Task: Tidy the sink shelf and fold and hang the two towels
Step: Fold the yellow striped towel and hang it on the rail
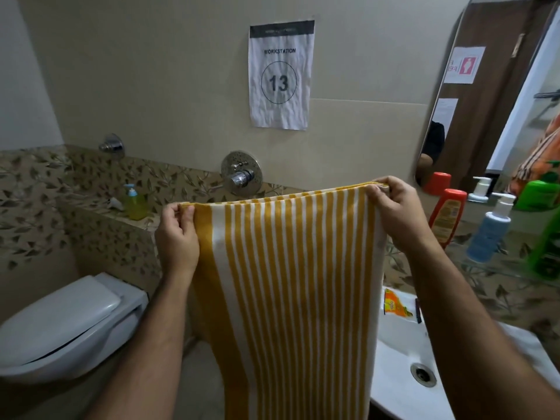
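A yellow-and-white striped towel (291,283) hangs in front of me, doubled over along its top edge and stretched flat between both hands. My left hand (177,237) pinches its top left corner. My right hand (397,212) pinches the top right corner, a little higher. The towel's lower end runs out of the frame. On the glass sink shelf (497,269) at the right stand a red bottle (447,216), a blue pump bottle (489,234) and a green bottle (547,247). I see no second towel apart from a striped cloth reflected in the mirror.
A white sink (397,368) lies at the lower right, with an orange sachet (397,307) on its rim. The closed toilet (69,322) is at the lower left. A green soap bottle (135,203) stands on the tiled ledge. A mixer valve (241,174) and mirror (491,95) are on the wall.
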The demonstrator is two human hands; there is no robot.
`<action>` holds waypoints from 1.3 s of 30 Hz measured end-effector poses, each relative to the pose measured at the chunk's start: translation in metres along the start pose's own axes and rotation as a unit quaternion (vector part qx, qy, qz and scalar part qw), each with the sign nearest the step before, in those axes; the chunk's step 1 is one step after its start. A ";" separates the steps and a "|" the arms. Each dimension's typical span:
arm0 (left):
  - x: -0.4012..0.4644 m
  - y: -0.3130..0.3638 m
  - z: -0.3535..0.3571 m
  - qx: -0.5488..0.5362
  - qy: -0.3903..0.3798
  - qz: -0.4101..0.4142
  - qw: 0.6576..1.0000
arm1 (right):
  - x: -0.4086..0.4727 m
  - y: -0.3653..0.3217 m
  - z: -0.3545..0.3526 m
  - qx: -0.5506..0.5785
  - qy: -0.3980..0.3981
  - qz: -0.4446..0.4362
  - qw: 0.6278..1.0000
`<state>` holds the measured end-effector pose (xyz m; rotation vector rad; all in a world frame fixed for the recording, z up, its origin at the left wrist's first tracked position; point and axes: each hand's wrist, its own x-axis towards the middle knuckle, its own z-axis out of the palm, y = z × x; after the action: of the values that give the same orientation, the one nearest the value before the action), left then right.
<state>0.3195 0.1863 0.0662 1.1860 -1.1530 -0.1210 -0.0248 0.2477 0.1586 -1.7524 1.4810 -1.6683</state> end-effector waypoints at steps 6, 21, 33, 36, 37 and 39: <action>0.012 0.026 -0.007 -0.041 -0.084 -0.012 0.996 | -0.002 -0.001 -0.013 0.106 -0.010 0.058 0.993; -0.054 -0.046 0.012 -0.325 -0.361 -0.538 0.689 | 0.068 -0.023 0.021 0.259 -0.003 0.186 0.948; -0.026 0.012 0.018 -0.357 -0.318 -0.312 0.821 | 0.091 0.013 -0.031 0.237 0.014 0.196 0.951; -0.004 0.042 0.028 -0.360 -0.292 -0.278 0.841 | 0.082 0.017 -0.046 0.378 -0.066 0.137 0.913; 0.000 0.051 0.032 -0.352 -0.287 -0.276 0.847 | 0.066 0.031 -0.046 0.373 -0.109 0.156 0.908; 0.004 0.055 0.041 -0.338 -0.273 -0.292 0.852 | 0.023 0.068 -0.029 0.296 -0.172 0.246 0.907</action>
<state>0.2647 0.1808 0.1082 0.8266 -1.0410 -1.3004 -0.0859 0.2127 0.1264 -1.1404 0.9946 -1.2710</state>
